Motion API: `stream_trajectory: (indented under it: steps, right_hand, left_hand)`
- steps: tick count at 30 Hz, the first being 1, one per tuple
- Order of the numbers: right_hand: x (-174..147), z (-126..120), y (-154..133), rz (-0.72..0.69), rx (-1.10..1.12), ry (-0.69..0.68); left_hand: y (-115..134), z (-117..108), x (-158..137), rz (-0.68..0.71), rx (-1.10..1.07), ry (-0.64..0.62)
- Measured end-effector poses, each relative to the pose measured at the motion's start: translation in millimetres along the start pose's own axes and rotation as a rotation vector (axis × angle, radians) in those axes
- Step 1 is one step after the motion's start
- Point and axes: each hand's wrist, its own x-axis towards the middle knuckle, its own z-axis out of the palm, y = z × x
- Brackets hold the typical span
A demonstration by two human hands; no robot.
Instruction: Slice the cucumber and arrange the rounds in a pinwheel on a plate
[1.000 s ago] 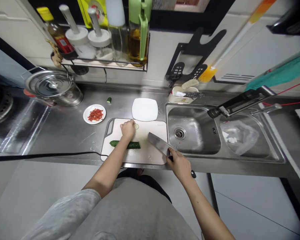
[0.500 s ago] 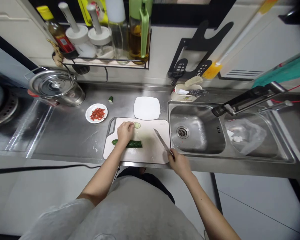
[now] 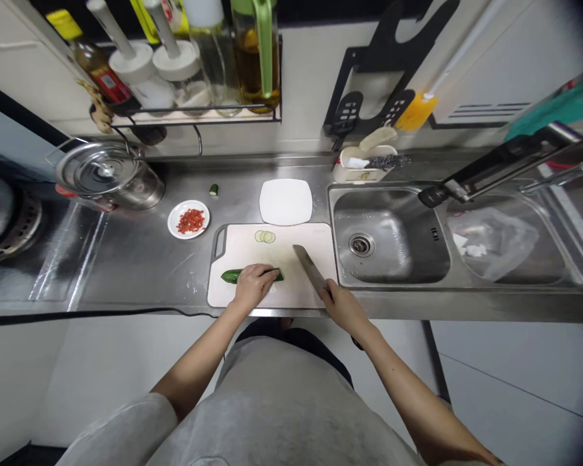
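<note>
On the pale cutting board [image 3: 296, 294] lies a dark green cucumber [image 3: 230, 276], its cut end to the right. My left hand [image 3: 253, 285] is closed over the cucumber's middle and right part, hiding much of it. My right hand [image 3: 342, 304] grips a kitchen knife [image 3: 308, 266] by its dark handle, the blade angled up and left over the board, apart from the cucumber. Several thin cucumber slices [image 3: 265, 237] overlap near the board's top edge. Behind the board sits a white square plate [image 3: 285, 202].
A round plate [image 3: 171, 223] of chopped red pieces and a cucumber end [image 3: 214, 189] are to the left. Farther left stands a lidded steel pot [image 3: 148, 188]. The sink [image 3: 388, 243] adjoins the board's right side, under a black faucet [image 3: 495, 168]. A bottle rack [image 3: 199, 116] hangs above.
My left hand has moved from the slices down onto the cucumber. The slices now lie uncovered. The knife, still in my right hand, has shifted slightly left and turned its blade face more into view.
</note>
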Motion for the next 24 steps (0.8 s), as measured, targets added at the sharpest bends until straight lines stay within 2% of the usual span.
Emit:
stream_trajectory:
  steps: [4, 12, 18, 24]
  right_hand:
    - [-8.1, -3.9, -15.8, 0.014, -0.106, -0.066]
    - [-18.5, 7.4, -40.3, -0.078, -0.165, -0.091]
    - [-21.8, 4.1, -51.0, -0.084, -0.186, -0.135]
    - [-23.7, 5.1, -52.6, -0.091, -0.200, -0.120]
  left_hand:
    - [6.0, 6.4, -2.5, -0.076, 0.053, 0.034]
    - [6.7, 8.6, -4.8, -0.059, 0.053, 0.068]
    - [7.3, 10.4, -6.2, -0.081, 0.047, 0.039]
    - [4.9, 13.5, -6.3, -0.060, 0.060, 0.051]
